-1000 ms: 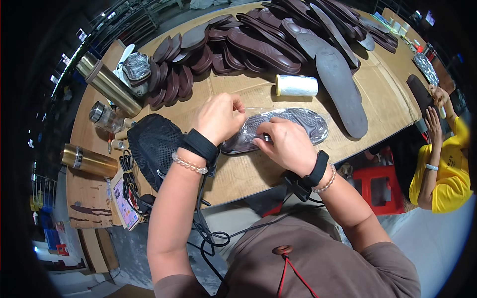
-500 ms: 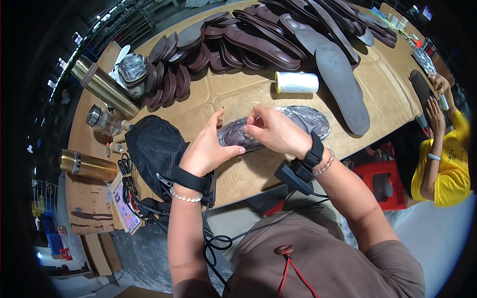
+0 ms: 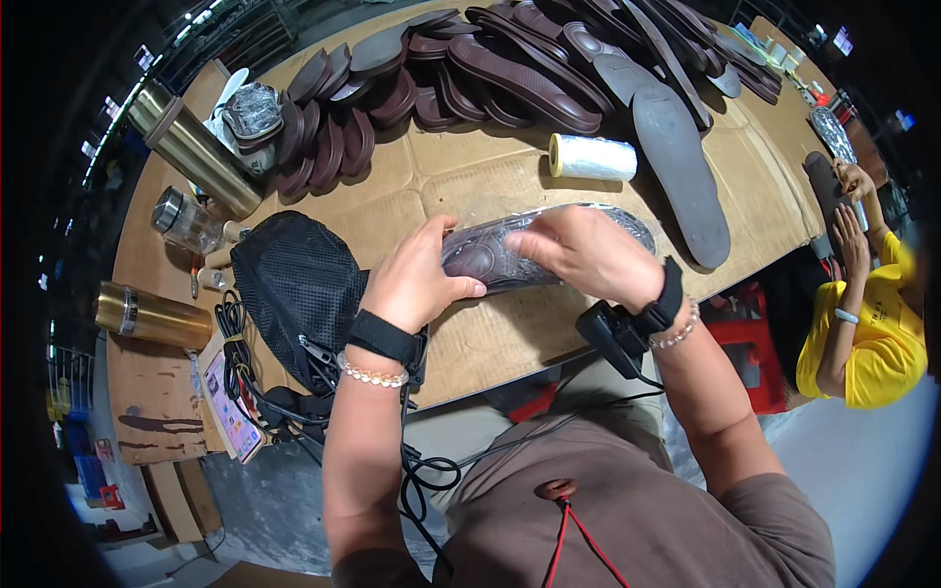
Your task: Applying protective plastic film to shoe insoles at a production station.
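Note:
A dark brown shoe sole (image 3: 475, 263) wrapped in shiny clear film lies crosswise on the cardboard in front of me. My left hand (image 3: 417, 279) holds its left end, thumb along the near edge and fingers at the far edge. Across the sole's middle rests my right hand (image 3: 600, 260), its thumb pressed on the film and its other fingers curled toward the far edge, partly hidden. Loose film sticks up beyond the far edge. A roll of clear film (image 3: 595, 158) lies behind the sole.
Stacked dark brown soles (image 3: 515, 88) fill the far side, and a long grey-brown sole (image 3: 681, 176) lies at right. A black mesh bag (image 3: 299, 294), steel flask (image 3: 201, 157), glass jar (image 3: 186, 223), gold tumbler (image 3: 157, 316) and phone (image 3: 230, 407) stand left. A co-worker in yellow (image 3: 867, 338) works at right.
My right hand has opened from a pinch on the film and shifted right, its thumb now laid on the wrapped sole. My left hand keeps its hold. The view has shifted slightly.

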A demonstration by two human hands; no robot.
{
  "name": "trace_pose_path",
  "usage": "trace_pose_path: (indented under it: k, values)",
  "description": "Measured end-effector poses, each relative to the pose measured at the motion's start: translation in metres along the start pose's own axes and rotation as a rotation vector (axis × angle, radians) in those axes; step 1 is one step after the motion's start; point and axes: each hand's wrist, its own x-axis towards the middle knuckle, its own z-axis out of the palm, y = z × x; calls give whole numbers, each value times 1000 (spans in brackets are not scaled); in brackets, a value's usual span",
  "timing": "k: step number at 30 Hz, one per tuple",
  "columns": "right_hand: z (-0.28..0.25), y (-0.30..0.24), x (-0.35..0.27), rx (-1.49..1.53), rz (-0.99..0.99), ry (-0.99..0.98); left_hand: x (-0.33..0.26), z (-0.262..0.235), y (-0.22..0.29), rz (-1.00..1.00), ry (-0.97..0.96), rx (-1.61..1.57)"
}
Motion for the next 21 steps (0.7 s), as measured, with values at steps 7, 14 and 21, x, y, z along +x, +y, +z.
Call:
trace_pose_path:
  k: [7,14,21]
  values:
    - [16,17,3,391,-84,23,16,-11,8,-31,-133,144]
    - [4,18,-6,239,-105,-72,16,-8,-9,13,-163,12]
    - [-17,21,-8,472,23,218,14,-9,-17,14,-189,-70]
